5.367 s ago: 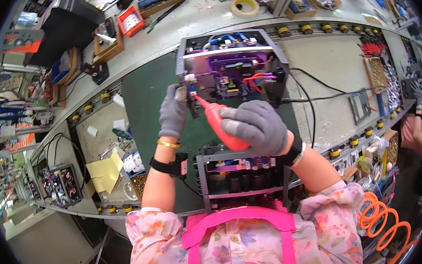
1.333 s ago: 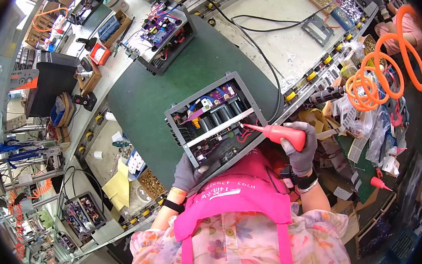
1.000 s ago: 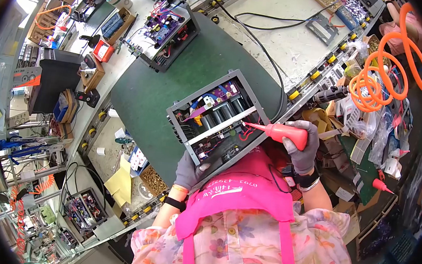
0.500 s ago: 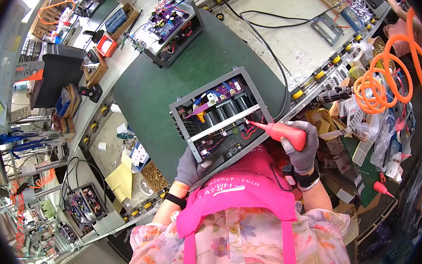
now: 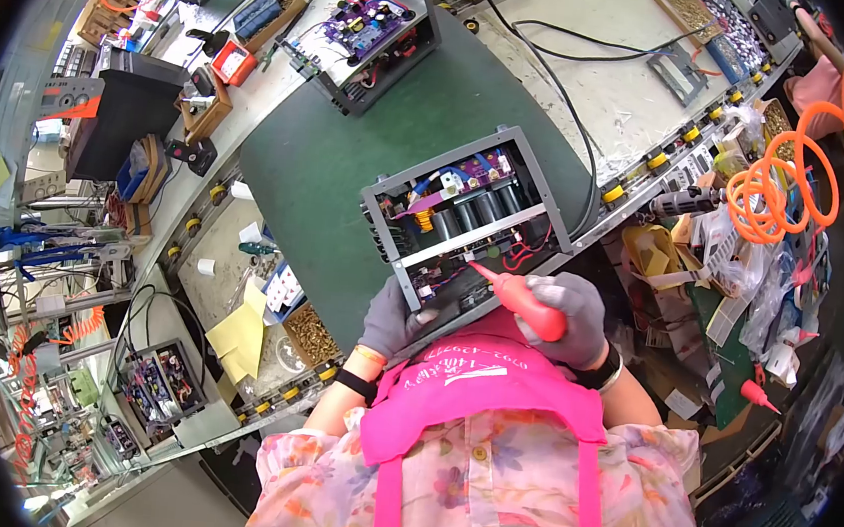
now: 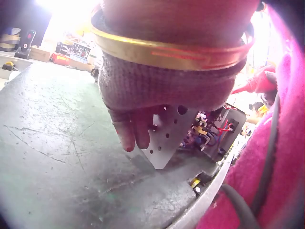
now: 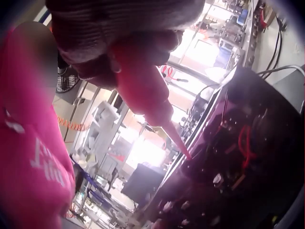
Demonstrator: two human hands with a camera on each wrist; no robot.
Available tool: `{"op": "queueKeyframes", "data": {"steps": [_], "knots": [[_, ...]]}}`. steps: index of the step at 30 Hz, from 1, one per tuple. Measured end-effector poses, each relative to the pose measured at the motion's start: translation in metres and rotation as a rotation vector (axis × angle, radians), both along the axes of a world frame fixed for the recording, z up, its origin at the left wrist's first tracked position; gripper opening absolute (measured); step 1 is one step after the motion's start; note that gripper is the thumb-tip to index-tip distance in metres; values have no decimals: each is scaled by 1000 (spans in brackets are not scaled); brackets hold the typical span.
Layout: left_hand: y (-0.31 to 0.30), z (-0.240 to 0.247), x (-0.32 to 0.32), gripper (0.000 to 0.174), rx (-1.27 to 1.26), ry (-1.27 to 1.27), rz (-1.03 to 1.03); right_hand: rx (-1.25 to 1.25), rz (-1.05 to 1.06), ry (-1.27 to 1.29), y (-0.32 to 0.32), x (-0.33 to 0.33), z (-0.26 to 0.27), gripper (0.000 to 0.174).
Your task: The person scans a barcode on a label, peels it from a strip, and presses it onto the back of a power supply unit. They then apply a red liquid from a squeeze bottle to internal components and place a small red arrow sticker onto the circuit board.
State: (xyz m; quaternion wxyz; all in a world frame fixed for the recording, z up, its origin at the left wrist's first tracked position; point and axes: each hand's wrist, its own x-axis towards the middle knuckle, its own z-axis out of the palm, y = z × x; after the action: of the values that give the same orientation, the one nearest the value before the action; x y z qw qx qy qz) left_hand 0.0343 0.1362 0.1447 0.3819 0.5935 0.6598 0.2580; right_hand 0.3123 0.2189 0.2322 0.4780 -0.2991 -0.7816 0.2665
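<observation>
In the head view, an open grey metal chassis with circuit boards, dark capacitors and red wires sits tilted at the near edge of the green mat. My gloved left hand grips its near left corner, and the left wrist view has those fingers over a perforated side plate. My gloved right hand holds a red squeeze bottle with a long thin nozzle. The nozzle's tip points into the chassis by the light crossbar. Seen from the right wrist, the bottle slants down toward the dark boards.
A second open chassis stands at the mat's far left, and a black cable runs along the right side. Screws fill a box near a yellow paper. Orange coiled hose hangs at the right.
The bottle's nozzle has shifted left along the crossbar, and my right hand has come lower, toward the apron. Earlier, the nozzle was at another chassis; my left hand has kept its corner lately.
</observation>
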Motion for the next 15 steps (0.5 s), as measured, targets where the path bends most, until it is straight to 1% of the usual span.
{"op": "queueKeyframes", "data": {"steps": [2, 5, 11, 15], "knots": [[-2, -1, 0, 79, -8, 22, 5, 82, 14, -38, 1, -8, -8, 48], [-2, -2, -1, 80, -41, 36, 5, 95, 31, -108, 2, -12, -21, 49], [-1, 2, 0, 82, -35, 14, 7, 72, 40, -130, -1, -8, -24, 48], [0, 4, -4, 83, -85, 74, -38, 112, 43, -187, -3, -3, -25, 49]]}}
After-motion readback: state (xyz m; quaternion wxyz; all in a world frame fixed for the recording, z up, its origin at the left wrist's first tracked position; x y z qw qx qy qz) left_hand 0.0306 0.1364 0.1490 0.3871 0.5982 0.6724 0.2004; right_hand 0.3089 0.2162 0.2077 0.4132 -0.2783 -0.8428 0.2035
